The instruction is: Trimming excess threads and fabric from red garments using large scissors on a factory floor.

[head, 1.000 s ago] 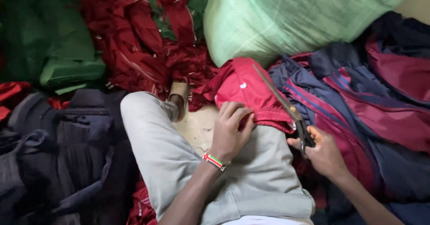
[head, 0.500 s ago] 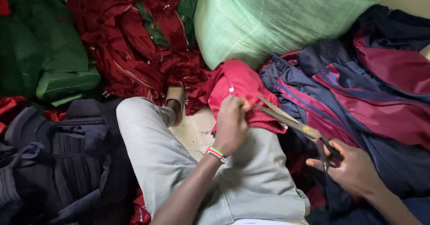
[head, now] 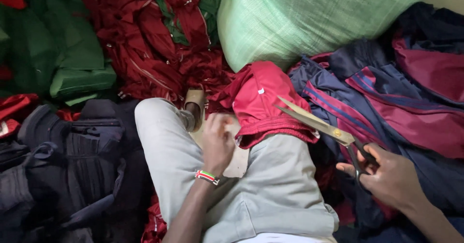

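Note:
A red garment (head: 263, 103) lies over my right knee, its elastic hem toward me. My right hand (head: 394, 177) grips the dark handles of a pair of large scissors (head: 321, 124); the blades are slightly apart and point up-left at the garment's edge. My left hand (head: 217, 141) rests between my legs just left of the garment, fingers curled, blurred, with nothing visible in it. A beaded band (head: 207, 176) circles that wrist. I sit in light grey trousers (head: 270, 190).
A big green woven sack (head: 314, 18) stands behind the garment. Piles of clothing surround me: dark red (head: 154, 44) at the back, green (head: 53, 54) at far left, dark navy (head: 72, 165) at left, navy and maroon jackets (head: 411, 93) at right. A tan sandal (head: 195, 103) shows by my left knee.
My left hand let go of the red garment and dropped down between my legs. My right hand carried the scissors rightward and lower, blades still aimed at the garment.

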